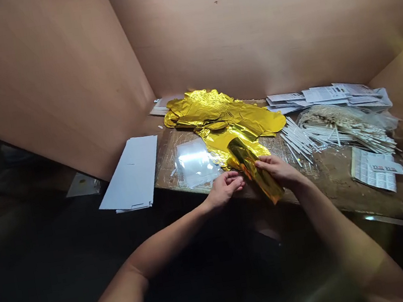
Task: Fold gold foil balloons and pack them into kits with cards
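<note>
Right hand [280, 171] pinches 1 gold foil piece [255, 170], slanting at the front edge of the table [330, 171], foil pile [220, 112] behind! Left hand [226, 188] curls near it; its grip, I can't tell.

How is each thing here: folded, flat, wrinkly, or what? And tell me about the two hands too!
Right hand: closed on the folded gold foil
Left hand: fingers curled, near the folded gold foil
Folded gold foil: long and narrow, slanted
Gold foil pile: wrinkled, overlapping
Clear plastic sheets: lying flat
White sheets: stacked, slightly uneven
White sticks: loose, spread out
Printed papers: piled, overlapping
</note>
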### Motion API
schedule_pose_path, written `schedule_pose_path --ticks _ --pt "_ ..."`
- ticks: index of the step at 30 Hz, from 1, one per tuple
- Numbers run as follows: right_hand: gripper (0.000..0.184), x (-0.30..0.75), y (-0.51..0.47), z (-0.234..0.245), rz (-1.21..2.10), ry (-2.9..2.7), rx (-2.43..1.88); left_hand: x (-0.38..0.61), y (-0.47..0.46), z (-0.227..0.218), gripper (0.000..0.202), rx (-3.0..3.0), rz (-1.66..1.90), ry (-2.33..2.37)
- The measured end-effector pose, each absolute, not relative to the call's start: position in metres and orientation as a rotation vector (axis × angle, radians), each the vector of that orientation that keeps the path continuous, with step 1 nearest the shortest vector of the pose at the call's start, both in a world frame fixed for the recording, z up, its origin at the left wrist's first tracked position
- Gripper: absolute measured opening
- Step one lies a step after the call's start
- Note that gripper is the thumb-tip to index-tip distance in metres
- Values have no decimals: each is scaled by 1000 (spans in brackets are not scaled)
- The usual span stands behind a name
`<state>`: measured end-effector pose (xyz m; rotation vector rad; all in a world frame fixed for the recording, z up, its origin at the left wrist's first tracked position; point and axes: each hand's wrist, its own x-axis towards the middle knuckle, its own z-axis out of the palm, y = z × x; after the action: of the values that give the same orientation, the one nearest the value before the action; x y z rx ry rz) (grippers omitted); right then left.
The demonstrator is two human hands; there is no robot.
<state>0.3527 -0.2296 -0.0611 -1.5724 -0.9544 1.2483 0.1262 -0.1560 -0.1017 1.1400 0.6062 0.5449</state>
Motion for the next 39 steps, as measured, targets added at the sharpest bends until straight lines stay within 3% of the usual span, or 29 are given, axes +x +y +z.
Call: schedule_pose_path --ticks 4,7,10,14,21,24,26,29,35,39 --pt "44 290 -267 -73 1382 -731 -1330 119 -159 -102 58 934 471 491" --pt "38 264 -280 -76 1143 -631 -1360 109 -154 -96 50 1012 453 444" --pt "39 258 -280 -74 1198 -611 -1282 100 -149 -86 41 1107 391 395" --pt "14 254 -272 -74 1232 -515 -1205 90 -139 -73 20 1262 387 400" --pt "14 244 -254 -77 1071 -398 -1146 77 -146 -70 21 1460 400 436" --pt "34 241 -255 -76 1205 -469 -1107 75 -151 -74 26 1450 500 528" --pt "46 238 -259 -74 1345 -551 -1106 74 -153 -76 44 1344 553 548" --pt "47 234 -262 -72 1344 -608 -1164 73 -154 -76 67 1144 525 517" --pt "24 245 -273 -62 1373 -677 -1308 60 -148 -83 21 1160 458 509" --pt "25 253 -269 -36 1300 -895 -1435 46 -139 -81 19 1599 474 426"
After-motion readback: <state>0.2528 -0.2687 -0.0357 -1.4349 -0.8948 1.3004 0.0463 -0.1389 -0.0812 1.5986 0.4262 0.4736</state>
